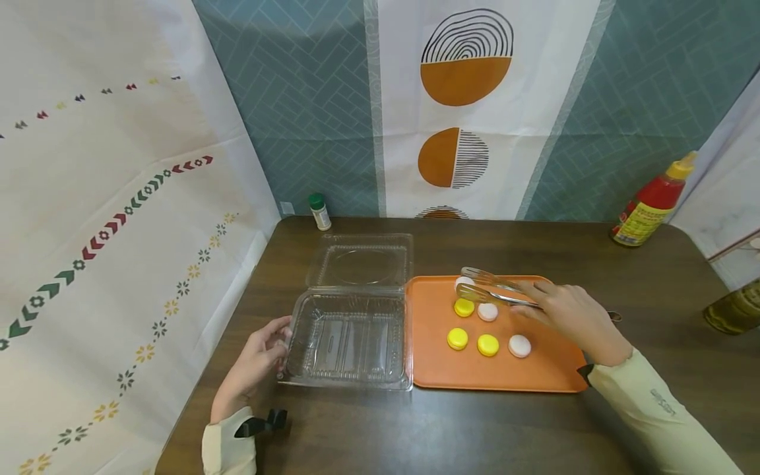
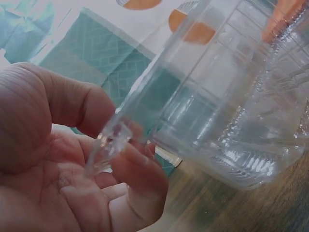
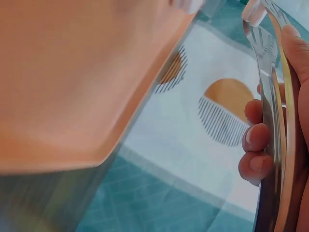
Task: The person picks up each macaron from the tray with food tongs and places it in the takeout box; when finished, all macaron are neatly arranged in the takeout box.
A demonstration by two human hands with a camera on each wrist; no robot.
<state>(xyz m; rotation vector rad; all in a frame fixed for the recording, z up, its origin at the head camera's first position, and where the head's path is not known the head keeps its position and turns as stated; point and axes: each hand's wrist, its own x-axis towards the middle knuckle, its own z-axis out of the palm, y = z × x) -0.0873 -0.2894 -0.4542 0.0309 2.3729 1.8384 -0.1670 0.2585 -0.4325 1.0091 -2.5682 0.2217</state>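
Observation:
My left hand [image 1: 252, 363] pinches the left rim of a clear plastic clamshell container [image 1: 356, 343], its lid [image 1: 362, 260] folded back flat behind it. In the left wrist view, thumb and fingers meet at the container's corner. My right hand [image 1: 564, 315] holds metal tongs [image 3: 270, 121] over an orange tray [image 1: 439, 373]. Between the tong tips in the right wrist view is a pale macaron [image 3: 254, 13]. On the tray lie yellow macarons, one [image 1: 457, 338] at the front left, and pale ones, one [image 1: 519, 346] at the front right. The tongs partly hide the rear ones.
A green-capped shaker bottle [image 1: 319, 212] stands at the back left of the dark wooden table [image 1: 451, 429]. Toward the back right is a red sauce bottle [image 1: 653, 206] with a yellow cap. Another bottle [image 1: 736, 309] is cut off at the right edge. Patterned cloths hang behind and at left.

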